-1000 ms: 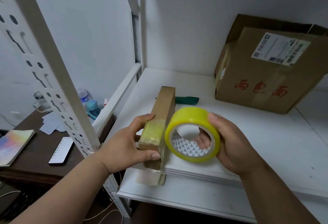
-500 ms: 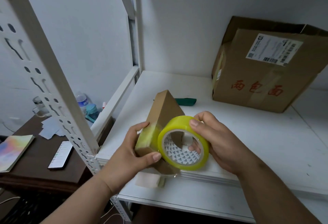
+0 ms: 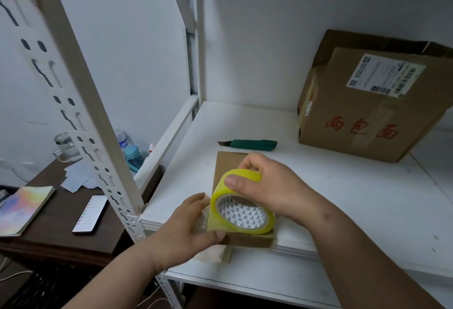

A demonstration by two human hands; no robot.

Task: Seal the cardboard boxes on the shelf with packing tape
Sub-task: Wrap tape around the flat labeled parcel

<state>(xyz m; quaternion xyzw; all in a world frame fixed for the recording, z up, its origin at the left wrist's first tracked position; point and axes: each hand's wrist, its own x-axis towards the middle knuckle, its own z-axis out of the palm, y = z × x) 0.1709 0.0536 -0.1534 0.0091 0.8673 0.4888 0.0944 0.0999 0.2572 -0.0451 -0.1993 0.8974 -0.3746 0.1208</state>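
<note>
A small flat cardboard box (image 3: 229, 171) lies near the front edge of the white shelf (image 3: 343, 198), at about 6 o'clock in the view. The left hand (image 3: 193, 225) grips the box's near left corner, with the thumb curled along the front edge. The right hand (image 3: 267, 186) pinches the yellow roll of packing tape (image 3: 241, 210), thumb on the outer band and fingers curled over the top. The roll rests tilted on top of the box. A strip of tape already lies over the near end of the box, and a loose piece (image 3: 213, 254) hangs down under the front edge. A green box cutter (image 3: 252, 144) lies at 12 o'clock from the box, just behind it. A big cardboard box (image 3: 375, 112) with a white label sits at 2 o'clock, well apart. From here the tape could go on crooked or wrinkle if the left hand lets the box slide. The box sits close to the shelf edge, so a hard pull on the roll could drag it off. The hanging piece might also stick to itself or to the shelf.
</note>
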